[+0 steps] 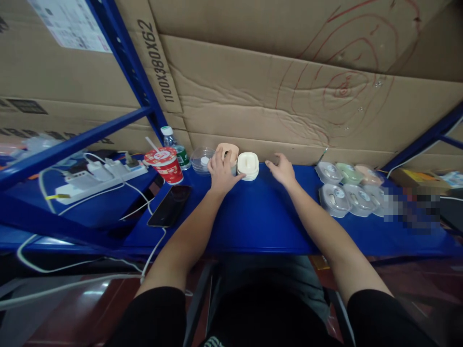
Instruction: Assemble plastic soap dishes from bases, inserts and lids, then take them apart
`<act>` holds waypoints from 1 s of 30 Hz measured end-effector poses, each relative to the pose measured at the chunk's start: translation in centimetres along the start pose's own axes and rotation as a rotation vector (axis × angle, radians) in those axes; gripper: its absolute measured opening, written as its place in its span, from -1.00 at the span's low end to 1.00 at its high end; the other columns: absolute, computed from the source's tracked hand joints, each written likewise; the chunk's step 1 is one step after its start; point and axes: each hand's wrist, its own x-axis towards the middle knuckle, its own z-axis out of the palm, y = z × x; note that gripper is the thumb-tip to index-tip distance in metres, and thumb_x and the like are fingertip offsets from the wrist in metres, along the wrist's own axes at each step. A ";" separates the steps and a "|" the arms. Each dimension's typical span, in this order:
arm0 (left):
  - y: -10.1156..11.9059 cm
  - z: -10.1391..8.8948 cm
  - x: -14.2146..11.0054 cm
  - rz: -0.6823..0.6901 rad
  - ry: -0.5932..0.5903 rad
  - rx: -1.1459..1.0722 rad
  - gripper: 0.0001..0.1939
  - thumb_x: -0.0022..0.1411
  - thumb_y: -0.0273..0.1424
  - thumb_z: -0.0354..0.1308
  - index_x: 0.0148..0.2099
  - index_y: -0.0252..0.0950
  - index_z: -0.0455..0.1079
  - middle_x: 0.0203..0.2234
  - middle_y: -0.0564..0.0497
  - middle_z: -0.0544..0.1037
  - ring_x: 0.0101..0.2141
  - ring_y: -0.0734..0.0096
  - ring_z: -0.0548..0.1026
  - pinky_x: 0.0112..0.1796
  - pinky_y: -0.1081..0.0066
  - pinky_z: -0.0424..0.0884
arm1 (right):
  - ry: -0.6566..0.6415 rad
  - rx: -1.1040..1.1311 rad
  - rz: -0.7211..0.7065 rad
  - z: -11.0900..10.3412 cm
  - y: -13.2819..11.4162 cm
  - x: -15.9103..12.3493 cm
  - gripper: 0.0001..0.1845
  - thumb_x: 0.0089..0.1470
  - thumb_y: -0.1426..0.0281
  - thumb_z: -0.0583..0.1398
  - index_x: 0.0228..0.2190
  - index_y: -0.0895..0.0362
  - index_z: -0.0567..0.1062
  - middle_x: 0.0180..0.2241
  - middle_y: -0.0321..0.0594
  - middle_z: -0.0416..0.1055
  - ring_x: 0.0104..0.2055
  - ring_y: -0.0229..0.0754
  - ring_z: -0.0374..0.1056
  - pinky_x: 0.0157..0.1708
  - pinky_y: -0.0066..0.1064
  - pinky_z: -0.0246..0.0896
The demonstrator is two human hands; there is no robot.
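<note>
My left hand (223, 173) reaches over a peach-coloured stack of rounded-square pieces (229, 147), its fingers curled at the near and left side. Its thumb points right, at the lower edge of a cream stack of rounded-square pieces (248, 163); I cannot tell whether it touches. The cream stack stands upright, with a raised oblong form on its top piece. Further right, my right hand (281, 169) hovers apart from both stacks, thumb and fingers spread, holding nothing. Behind my left hand lies a round clear plastic container (199, 159), partly hidden.
At left are a red paper cup with a straw (164, 166), a water bottle (181, 152), a black phone (170, 206) and a power strip (104, 180) with loose cables. Several clear lidded packs (334, 200) stand at right. Cardboard (235, 86) backs the blue table (260, 221).
</note>
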 end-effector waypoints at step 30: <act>0.5 -0.9 -0.1 -0.067 0.074 -0.047 -0.10 0.18 0.03 0.34 0.41 -0.35 0.24 0.47 -0.45 0.11 0.43 -0.39 0.07 0.34 -0.26 -0.02 | -0.168 -0.287 -0.155 -5.8 6.8 -6.9 -0.10 0.17 -0.20 0.23 0.37 0.01 0.35 0.46 0.02 0.16 0.51 0.35 0.01 0.40 0.40 -0.13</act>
